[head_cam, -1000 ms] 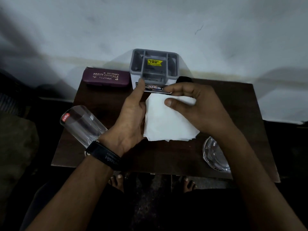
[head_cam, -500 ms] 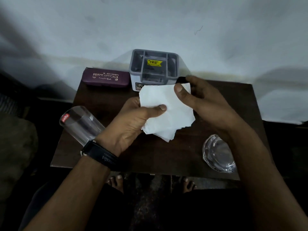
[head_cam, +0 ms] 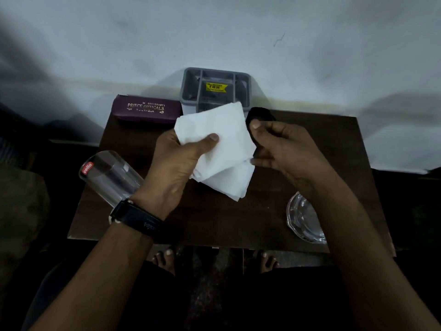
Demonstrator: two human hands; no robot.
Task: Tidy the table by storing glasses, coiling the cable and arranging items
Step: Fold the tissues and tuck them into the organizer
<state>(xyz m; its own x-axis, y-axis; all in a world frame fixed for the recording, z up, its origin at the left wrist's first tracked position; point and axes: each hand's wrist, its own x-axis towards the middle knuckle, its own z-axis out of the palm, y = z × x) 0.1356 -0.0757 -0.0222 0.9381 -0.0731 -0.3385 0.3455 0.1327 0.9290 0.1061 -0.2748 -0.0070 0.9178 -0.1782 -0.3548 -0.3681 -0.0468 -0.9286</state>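
My left hand (head_cam: pixel 181 161) grips a stack of white paper napkins (head_cam: pixel 224 144), thumb on top, and holds it tilted above the middle of the dark wooden table (head_cam: pixel 214 220). My right hand (head_cam: pixel 284 149) hovers just right of the stack with curled, separated fingers; one fingertip touches the napkins' right edge. A purple glasses case (head_cam: pixel 145 108) lies shut at the back left of the table. A grey compartment organiser (head_cam: pixel 214 89) with a yellow price sticker stands behind the napkins against the wall. No cable shows.
A clear drinking glass (head_cam: pixel 109 175) with a red label lies near the table's left edge, partly behind my left wrist. A clear glass bowl (head_cam: pixel 303 218) sits at the front right corner. A small black object (head_cam: pixel 260 114) lies beside the organiser. A white wall (head_cam: pixel 238 32) backs the table.
The napkin stack has been lifted off the table and now rests in my left hand alone. My right hand has let go of its top edge and drawn off to the right.
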